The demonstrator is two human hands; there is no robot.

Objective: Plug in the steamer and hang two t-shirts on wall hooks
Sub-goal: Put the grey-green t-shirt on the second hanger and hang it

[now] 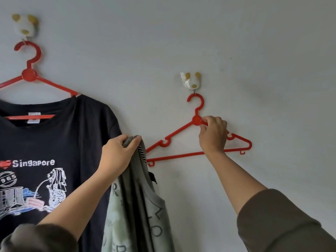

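Here the second shirt is the step in hand. The black tee [54, 151] already hangs on the left hanger [29, 74] from the left hook [25, 25]. The left hand [118, 155] is closed in a fist-like pinch on the bunched top of the grey tee [134, 206], which droops between the black tee and the empty hanger [197, 120]. The right hand [212, 135] pinches that hanger's arm just beside its round hub; its top is on the right hook [190, 80].

Next, I judge, the hanger must come off the hook or be steadied while one arm is fed through the grey tee's neck, so the collar needs finding and opening first.

The steamer and any socket are out of view, so plugging in cannot be judged. The left hanger's far arm is cut off, the grey tee's collar is lost in folds, and its print is unreadable.
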